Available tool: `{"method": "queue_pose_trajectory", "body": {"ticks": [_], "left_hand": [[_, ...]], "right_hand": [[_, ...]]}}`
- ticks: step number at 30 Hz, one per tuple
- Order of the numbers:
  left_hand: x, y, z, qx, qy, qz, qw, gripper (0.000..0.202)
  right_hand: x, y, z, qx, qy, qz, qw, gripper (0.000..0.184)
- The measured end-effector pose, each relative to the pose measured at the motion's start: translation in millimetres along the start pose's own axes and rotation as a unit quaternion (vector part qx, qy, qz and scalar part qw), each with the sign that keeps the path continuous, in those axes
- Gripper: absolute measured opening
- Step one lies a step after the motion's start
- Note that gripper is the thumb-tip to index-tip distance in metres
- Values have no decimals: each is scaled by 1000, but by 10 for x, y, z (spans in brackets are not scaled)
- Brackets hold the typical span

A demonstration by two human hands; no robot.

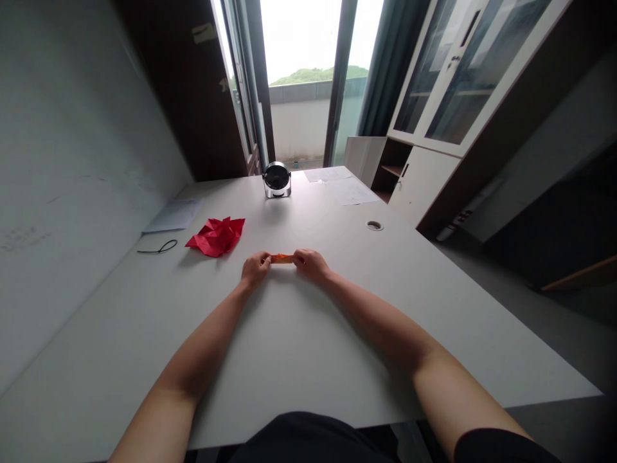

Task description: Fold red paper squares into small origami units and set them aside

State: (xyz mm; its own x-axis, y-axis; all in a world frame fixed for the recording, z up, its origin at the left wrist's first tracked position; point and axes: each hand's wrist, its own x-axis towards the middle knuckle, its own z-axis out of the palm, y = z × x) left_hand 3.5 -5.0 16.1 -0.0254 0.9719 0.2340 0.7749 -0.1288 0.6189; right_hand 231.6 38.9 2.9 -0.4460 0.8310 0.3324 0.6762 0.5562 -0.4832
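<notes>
My left hand [254, 268] and my right hand [311, 263] rest on the white table [299, 334], fingers pinched on the two ends of a small folded orange paper [282, 258]. The paper lies flat and narrow between the hands, its ends hidden under the fingertips. A crumpled red folded paper [216, 235] lies on the table to the left of my left hand, apart from it.
A small black desk fan [277, 179] stands at the far middle. White sheets [337, 183] lie at the far right, another sheet [173, 215] by the left wall, a black cord loop [158, 247] near it. A cable hole [375, 225] sits right of the hands. Cabinets stand at right.
</notes>
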Motion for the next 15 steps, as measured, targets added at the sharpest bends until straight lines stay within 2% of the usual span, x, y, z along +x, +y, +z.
{"method": "queue_pose_trajectory", "body": {"ticks": [15], "left_hand": [[17, -39, 19, 7, -3, 2, 1000, 25]], "right_hand": [[-1, 0, -2, 6, 2, -2, 1000, 17]]}}
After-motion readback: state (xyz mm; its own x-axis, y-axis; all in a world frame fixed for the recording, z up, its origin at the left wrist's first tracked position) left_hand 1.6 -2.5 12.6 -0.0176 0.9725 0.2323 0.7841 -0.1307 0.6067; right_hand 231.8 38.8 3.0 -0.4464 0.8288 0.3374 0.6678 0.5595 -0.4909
